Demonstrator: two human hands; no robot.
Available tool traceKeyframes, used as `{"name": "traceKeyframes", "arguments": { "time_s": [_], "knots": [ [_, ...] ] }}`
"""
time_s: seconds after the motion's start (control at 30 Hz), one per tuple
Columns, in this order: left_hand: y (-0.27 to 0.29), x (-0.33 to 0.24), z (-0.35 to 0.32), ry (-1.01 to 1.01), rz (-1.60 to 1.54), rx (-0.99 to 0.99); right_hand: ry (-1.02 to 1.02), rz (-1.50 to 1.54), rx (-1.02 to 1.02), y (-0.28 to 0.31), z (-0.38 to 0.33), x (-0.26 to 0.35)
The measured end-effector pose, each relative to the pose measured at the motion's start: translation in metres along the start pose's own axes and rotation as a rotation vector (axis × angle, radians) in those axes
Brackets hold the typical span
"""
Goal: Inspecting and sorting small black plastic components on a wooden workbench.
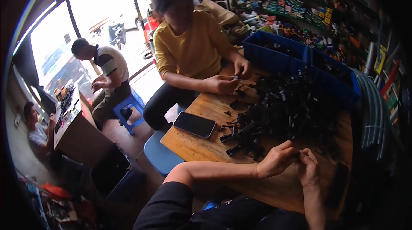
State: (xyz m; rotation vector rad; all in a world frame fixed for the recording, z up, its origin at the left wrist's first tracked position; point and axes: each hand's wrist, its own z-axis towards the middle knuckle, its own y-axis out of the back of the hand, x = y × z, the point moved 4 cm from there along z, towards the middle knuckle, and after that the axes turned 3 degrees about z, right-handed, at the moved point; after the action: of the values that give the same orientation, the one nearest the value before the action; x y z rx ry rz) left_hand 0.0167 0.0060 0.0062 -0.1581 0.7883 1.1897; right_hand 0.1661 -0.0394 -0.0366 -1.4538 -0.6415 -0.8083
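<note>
My left hand (277,160) and my right hand (308,169) meet above the near side of the wooden table (189,144). Their fingertips are pinched together around a small dark piece (297,156), mostly hidden by the fingers, so its kind cannot be made out. Just beyond them lies a big heap of black plastic parts (283,105), with several loose ones spread to its left. A dark object (337,185) with straight edges rests on the table to the right of my right hand.
A phone (194,124) lies at the table's left edge, above a blue stool (159,153). Two blue bins (274,60) stand behind the heap. Across the table a person in yellow (193,50) handles a small part. Grey pipes (372,118) curve at the right.
</note>
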Motion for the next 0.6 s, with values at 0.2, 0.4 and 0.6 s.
{"name": "traceKeyframes", "arguments": {
  "time_s": [0.2, 0.4, 0.6],
  "knots": [
    [0.009, -0.003, 0.017, 0.086, -0.163, 0.043, 0.086, -0.328, 0.024, -0.018, -0.011, 0.029],
    [0.011, 0.044, 0.010, 0.593, -0.510, 0.008, 0.605, -1.516, 0.111, -0.067, -0.024, 0.042],
    [0.003, 0.026, 0.006, 0.699, -0.679, 0.179, 0.775, -1.664, 0.144, -0.080, -0.032, 0.042]
  ]
}}
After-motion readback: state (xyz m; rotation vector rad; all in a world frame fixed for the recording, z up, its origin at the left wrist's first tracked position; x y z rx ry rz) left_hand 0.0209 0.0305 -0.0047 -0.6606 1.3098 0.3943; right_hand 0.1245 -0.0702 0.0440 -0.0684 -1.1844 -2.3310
